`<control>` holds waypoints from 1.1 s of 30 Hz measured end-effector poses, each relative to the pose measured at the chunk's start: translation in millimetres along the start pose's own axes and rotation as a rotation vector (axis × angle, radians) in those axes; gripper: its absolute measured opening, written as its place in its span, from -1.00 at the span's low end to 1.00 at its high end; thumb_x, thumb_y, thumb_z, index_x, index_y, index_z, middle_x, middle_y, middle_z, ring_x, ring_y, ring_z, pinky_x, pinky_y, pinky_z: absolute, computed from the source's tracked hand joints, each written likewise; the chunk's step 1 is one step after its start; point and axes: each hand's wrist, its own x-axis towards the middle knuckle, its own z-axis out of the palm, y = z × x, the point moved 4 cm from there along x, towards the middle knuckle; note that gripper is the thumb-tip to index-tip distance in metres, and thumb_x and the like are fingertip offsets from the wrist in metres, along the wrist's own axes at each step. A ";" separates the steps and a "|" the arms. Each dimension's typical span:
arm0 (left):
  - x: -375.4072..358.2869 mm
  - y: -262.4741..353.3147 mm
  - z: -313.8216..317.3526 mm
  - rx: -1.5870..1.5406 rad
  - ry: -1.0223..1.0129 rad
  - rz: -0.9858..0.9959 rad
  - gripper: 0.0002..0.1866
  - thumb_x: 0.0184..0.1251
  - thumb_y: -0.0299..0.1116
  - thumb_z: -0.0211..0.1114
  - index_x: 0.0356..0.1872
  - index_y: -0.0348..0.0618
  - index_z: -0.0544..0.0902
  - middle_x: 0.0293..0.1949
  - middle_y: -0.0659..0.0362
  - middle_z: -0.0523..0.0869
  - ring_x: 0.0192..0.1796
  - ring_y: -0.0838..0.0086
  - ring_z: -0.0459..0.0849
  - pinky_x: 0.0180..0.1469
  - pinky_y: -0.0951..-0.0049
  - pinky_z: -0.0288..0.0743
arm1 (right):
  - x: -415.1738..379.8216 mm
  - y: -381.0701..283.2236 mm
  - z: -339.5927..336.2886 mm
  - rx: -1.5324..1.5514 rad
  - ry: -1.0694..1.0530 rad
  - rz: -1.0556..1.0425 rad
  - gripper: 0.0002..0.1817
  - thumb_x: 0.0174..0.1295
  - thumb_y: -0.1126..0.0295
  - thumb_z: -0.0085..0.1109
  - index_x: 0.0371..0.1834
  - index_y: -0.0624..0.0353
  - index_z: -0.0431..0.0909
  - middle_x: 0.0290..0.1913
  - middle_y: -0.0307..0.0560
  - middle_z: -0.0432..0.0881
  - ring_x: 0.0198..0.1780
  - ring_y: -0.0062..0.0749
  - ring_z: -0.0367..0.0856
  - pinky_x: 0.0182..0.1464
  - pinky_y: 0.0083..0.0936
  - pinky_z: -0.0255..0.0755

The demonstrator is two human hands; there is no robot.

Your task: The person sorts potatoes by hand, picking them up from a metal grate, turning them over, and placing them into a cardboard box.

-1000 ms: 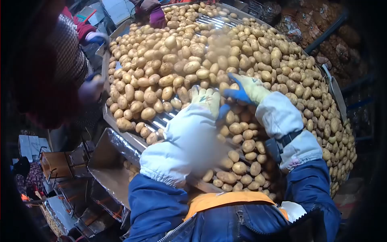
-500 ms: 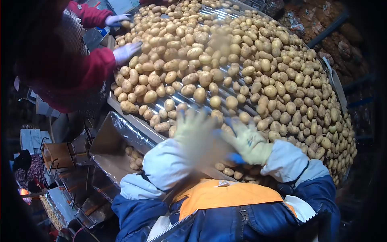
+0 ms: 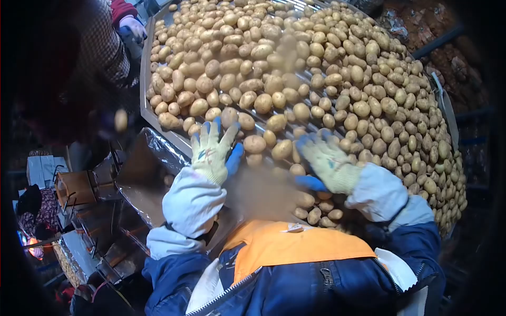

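Many potatoes point(image 3: 363, 109) cover a sorting table with metal rollers and a metal rim point(image 3: 143, 89). My left hand point(image 3: 212, 155), in a pale yellow glove with blue fingertips, lies with spread fingers on potatoes near the table's left front edge. To its right, my right hand point(image 3: 330, 164) wears a similar glove, its fingers stretched out over the potatoes and its blue thumb pointing left. Neither hand grips anything. A brown blur hides part of the area between my wrists.
A co-worker's gloved hand point(image 3: 133, 27) is beyond the table's left rim. A single potato point(image 3: 121, 120) appears in the air beside the rim. Below left stands a box with a shiny liner point(image 3: 138, 174), and cardboard boxes point(image 3: 76, 188) lie farther left.
My left hand has moved left, away from my right hand, which moved slightly down. The co-worker's hands have left the potatoes. A potato now appears in the air at left.
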 end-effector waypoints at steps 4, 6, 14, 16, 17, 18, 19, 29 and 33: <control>-32.7 2.5 2.7 -0.066 -0.032 0.094 -0.55 0.50 -0.10 0.29 0.32 0.01 0.65 0.41 -0.24 0.51 0.53 -0.28 0.34 0.52 -0.36 0.12 | -39.8 11.2 -52.9 0.017 -0.309 0.164 -0.34 0.36 -0.12 0.22 0.22 0.27 0.59 0.15 0.31 0.71 0.25 0.18 0.65 0.32 0.13 0.42; -46.0 12.7 -3.3 -0.048 0.198 0.197 -0.65 0.46 -0.24 0.35 0.19 -0.08 0.71 0.25 -0.21 0.66 0.37 -0.27 0.53 0.42 -0.30 0.30 | -35.7 25.7 -72.5 0.139 -0.380 0.411 -0.55 0.37 -0.01 0.23 0.04 0.13 0.70 -0.23 0.15 0.80 -0.14 0.12 0.80 -0.07 0.02 0.61; -27.8 66.7 -28.5 -0.548 0.165 0.378 -0.78 0.34 -0.47 0.39 -0.02 -0.22 0.70 -0.20 -0.07 0.78 -0.23 -0.08 0.78 -0.18 0.06 0.66 | 52.6 85.5 -78.6 0.003 0.210 0.374 -0.62 0.41 0.12 0.31 0.20 0.01 0.71 -0.07 0.04 0.80 -0.07 -0.02 0.80 -0.04 -0.15 0.64; -19.7 91.1 -31.0 -0.430 0.069 0.380 -0.58 0.24 -0.41 0.44 0.14 -0.18 0.62 -0.06 -0.06 0.74 -0.11 -0.06 0.76 -0.08 0.04 0.65 | 94.0 91.7 -81.0 0.079 0.123 0.451 -0.60 0.43 0.12 0.29 0.25 -0.01 0.70 -0.04 0.03 0.80 -0.01 -0.04 0.80 0.04 -0.15 0.64; -15.0 104.7 -40.5 -0.392 0.115 0.450 -0.48 0.19 -0.39 0.46 0.20 -0.15 0.59 0.03 -0.05 0.71 -0.05 -0.04 0.76 -0.04 0.04 0.65 | 112.3 93.3 -82.4 0.203 0.091 0.553 -0.59 0.44 0.12 0.28 0.29 -0.04 0.68 0.00 0.03 0.80 0.08 -0.06 0.77 0.12 -0.16 0.62; -8.9 108.8 -21.9 -0.327 0.042 0.392 -0.41 0.13 -0.37 0.49 0.25 -0.11 0.55 0.08 -0.03 0.68 0.00 -0.01 0.74 -0.02 0.05 0.63 | 125.5 97.8 -82.0 0.328 0.057 0.654 -0.57 0.44 0.12 0.27 0.32 -0.07 0.66 0.04 0.03 0.79 0.16 -0.07 0.75 0.21 -0.17 0.60; -1.5 108.6 2.1 -0.261 -0.028 0.335 -0.33 0.07 -0.35 0.51 0.29 -0.07 0.51 0.13 -0.01 0.64 0.05 0.01 0.73 0.00 0.06 0.62 | 139.9 106.8 -74.0 0.327 0.060 0.645 -0.57 0.44 0.12 0.27 0.32 -0.07 0.66 0.04 0.03 0.79 0.16 -0.07 0.75 0.21 -0.17 0.60; -19.6 94.7 25.0 -0.261 -0.142 0.429 -0.47 0.30 -0.31 0.41 0.32 0.05 0.57 0.08 -0.03 0.69 0.09 0.09 0.76 0.06 0.12 0.63 | 175.8 112.5 1.2 0.081 0.043 0.597 -0.24 0.27 0.23 0.44 0.57 -0.19 0.38 0.33 0.17 0.59 0.33 0.10 0.62 0.32 -0.11 0.55; -14.2 99.0 4.5 -0.378 -0.153 0.284 -0.50 0.34 -0.26 0.43 0.31 0.04 0.61 0.08 -0.06 0.73 0.09 0.11 0.78 0.10 0.16 0.64 | 175.3 132.6 -1.3 0.401 0.188 0.596 -0.49 0.14 0.15 0.51 0.17 0.01 0.68 0.20 0.12 0.70 0.26 -0.03 0.68 0.28 -0.19 0.55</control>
